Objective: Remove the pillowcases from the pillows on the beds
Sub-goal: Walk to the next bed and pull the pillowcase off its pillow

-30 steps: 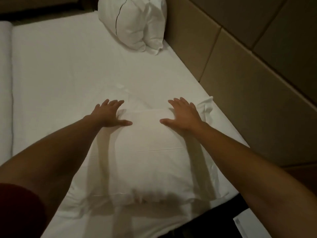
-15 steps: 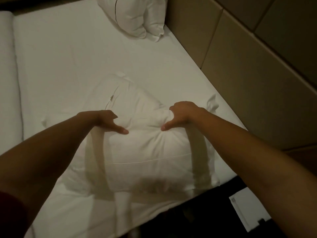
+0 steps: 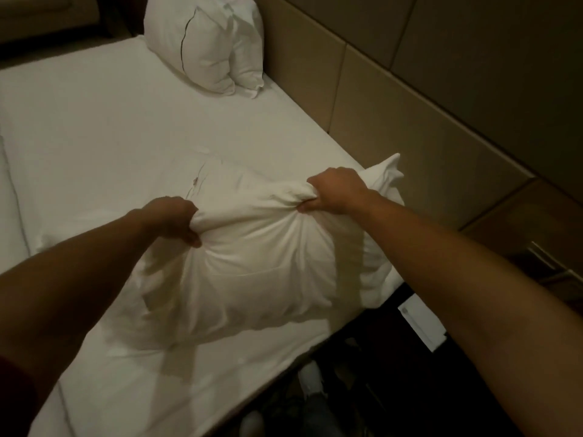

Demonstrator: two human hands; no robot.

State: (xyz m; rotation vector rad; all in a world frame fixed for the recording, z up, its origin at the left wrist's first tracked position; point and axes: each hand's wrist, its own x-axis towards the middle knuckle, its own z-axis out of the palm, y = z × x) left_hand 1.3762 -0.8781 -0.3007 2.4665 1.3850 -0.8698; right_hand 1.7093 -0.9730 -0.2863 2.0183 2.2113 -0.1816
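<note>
A white pillow (image 3: 252, 272) in its pillowcase is lying on the near part of the bed (image 3: 94, 137), close to the edge by the padded wall. Both hands are gripping it. The left hand (image 3: 175, 220) is curled into a fist and is squeezing a bunch of the white cloth at the pillow's top left. The right hand (image 3: 334, 190) is also closed tight, and it is pinching a twisted bunch of cloth at the top right. The hands are sitting apart, with a stretch of wrinkled cloth between them. One second ago both hands were lying flat and open on the pillow. Half a second ago the fingers were starting to curl. Now they are shut on the cloth, and the far end of the pillow is standing up higher off the sheet. The bed is covered with a white sheet. Two more white pillows (image 3: 208, 48) are leaning together at the far end of the bed, next to the wall. The brown padded wall (image 3: 441, 105) is running along the right side. The floor (image 3: 394, 389) below the bed is dark, and a white card (image 3: 421, 323) is lying on it.
</note>
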